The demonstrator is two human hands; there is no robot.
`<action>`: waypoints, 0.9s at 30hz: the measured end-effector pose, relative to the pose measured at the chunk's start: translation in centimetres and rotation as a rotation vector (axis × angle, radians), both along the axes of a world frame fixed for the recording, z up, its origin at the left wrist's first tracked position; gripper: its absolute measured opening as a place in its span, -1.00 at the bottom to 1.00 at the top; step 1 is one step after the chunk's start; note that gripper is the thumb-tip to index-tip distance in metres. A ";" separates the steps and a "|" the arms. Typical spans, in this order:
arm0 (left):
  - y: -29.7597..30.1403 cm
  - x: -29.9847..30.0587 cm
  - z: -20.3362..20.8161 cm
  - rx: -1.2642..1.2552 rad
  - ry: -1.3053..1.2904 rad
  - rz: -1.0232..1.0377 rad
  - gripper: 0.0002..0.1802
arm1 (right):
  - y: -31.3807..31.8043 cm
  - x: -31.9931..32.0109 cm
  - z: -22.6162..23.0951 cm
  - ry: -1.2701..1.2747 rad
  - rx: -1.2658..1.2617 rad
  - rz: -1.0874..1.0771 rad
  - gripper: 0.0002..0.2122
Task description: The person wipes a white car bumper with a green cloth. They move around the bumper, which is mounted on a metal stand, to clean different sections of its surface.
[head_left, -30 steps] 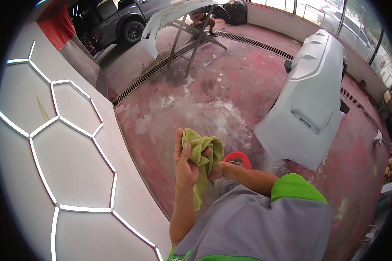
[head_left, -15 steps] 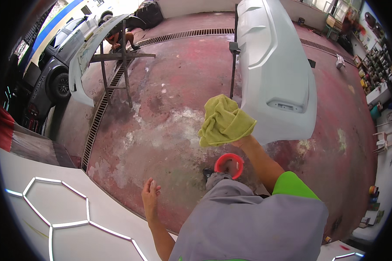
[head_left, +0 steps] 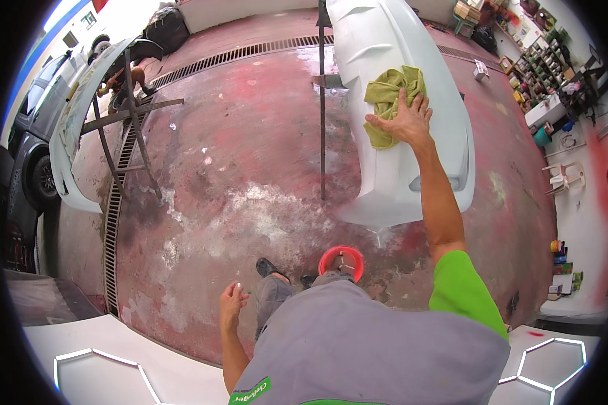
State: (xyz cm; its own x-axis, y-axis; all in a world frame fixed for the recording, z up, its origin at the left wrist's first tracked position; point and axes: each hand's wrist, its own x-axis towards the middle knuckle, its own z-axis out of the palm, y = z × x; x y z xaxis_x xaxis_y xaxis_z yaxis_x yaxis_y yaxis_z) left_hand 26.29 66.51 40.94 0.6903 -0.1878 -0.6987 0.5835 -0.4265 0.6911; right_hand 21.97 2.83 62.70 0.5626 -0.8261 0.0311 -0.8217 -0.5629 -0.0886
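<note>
A white car bumper (head_left: pixel 446 125) stands raised in front of me, to the right of a dark upright post (head_left: pixel 322 135). On its upper surface lies a crumpled yellow-green towel (head_left: pixel 386 94). My right hand (head_left: pixel 409 123) presses the towel down from above, arm stretched out, with thumb and fingers spread over the cloth. Low at my left side, away from the bumper, hangs my left hand (head_left: pixel 232 304), its fingers loosely bent and a little apart. A small pale spot shows at its fingertips; I cannot make out what it is. By my feet stands a red bucket (head_left: pixel 323 264).
Another bumper (head_left: pixel 61 152) rests on a metal stand (head_left: pixel 134 108) at the left, with a crouching person (head_left: pixel 123 88) behind it. A dark pickup (head_left: pixel 30 155) is beyond. A floor grate (head_left: pixel 112 256) runs along the left. Shelves of cans (head_left: pixel 544 64) and a stool (head_left: pixel 564 177) line the right.
My right hand has carried the towel forward, up and to the right, onto the bumper, and its fingers now show on top. The view has shifted right; my left hand still hangs low.
</note>
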 end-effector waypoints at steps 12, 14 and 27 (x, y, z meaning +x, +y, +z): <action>11.8 17.7 -14.8 0.403 0.194 -0.221 -0.53 | -9.9 10.8 -2.6 -0.181 -0.320 -0.226 -0.09; 11.2 21.5 -15.1 0.440 0.273 -0.207 -0.55 | -11.8 13.0 -1.6 -0.143 -0.339 -0.250 -0.11; -14.1 54.6 -13.0 0.204 -0.062 -0.296 -0.55 | -26.9 26.7 0.1 -0.074 -0.301 -0.268 -0.16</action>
State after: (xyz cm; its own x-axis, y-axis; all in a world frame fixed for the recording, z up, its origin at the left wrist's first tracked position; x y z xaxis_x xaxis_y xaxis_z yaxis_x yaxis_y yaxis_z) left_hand 80.85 52.44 27.97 0.6689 -0.2471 -0.7011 0.3739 -0.7033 0.6046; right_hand 48.65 -24.10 62.81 0.3159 -0.8909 0.3263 -0.9405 -0.3395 -0.0166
